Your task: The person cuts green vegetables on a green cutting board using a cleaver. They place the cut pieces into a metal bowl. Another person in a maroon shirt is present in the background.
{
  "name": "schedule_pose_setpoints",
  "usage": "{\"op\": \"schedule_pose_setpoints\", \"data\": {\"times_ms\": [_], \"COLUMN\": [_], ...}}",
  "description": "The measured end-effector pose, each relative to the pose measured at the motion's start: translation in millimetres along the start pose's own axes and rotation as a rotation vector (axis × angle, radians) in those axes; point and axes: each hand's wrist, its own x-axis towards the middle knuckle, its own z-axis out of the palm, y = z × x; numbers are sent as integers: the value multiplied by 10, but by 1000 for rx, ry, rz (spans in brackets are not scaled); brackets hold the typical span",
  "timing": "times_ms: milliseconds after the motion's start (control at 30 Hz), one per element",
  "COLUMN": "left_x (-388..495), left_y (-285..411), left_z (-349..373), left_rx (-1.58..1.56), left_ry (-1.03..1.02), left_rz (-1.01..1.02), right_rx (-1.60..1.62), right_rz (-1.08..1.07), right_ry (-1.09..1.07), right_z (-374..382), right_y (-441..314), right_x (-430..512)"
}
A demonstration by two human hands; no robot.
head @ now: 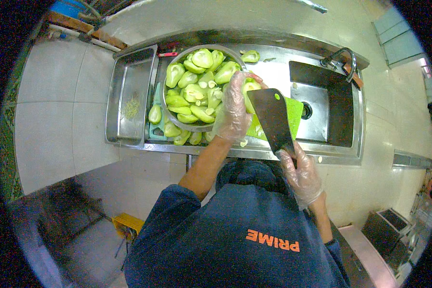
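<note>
My left hand (234,108), in a clear plastic glove, holds a pale green chayote piece (250,99) beside the right rim of a round metal bowl. In my gloved right hand (303,176) is the handle of a broad dark cleaver (271,117). Its blade points away from me, its upper end close to the held piece; whether they touch, I cannot tell. Below the blade lies a bright green cutting board (294,115), partly covered. Peeled, cut chayotes (201,81) fill the bowl (166,108), with small cut-off slices on top.
A steel tray (120,90) with thin green shreds (131,108) stands left. Beside the bowl are a turquoise tool (157,132), a red-handled tool (168,54) and several loose chayotes (171,129). Another chayote (250,56) lies behind. The sink (318,122) and curved faucet (352,59) are right.
</note>
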Motion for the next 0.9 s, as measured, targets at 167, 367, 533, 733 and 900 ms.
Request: {"op": "schedule_pose_setpoints", "data": {"times_ms": [167, 367, 533, 733, 900], "left_x": [-69, -4, 132, 690, 863], "left_y": [-74, -314, -588, -652, -449], "left_z": [43, 195, 152, -66, -430], "left_rx": [642, 580, 472, -171, -458], "left_ry": [39, 330, 460, 457, 281], "left_rz": [415, 538, 625, 357, 186], "right_rx": [-219, -208, 44, 347, 382], "right_rz": [-61, -50, -26, 267, 239], "right_ry": [74, 116, 170, 103, 123], "right_z": [95, 283, 385, 348, 211], "right_y": [22, 81, 137, 226, 418], "right_x": [-9, 112, 376, 845, 1018]}}
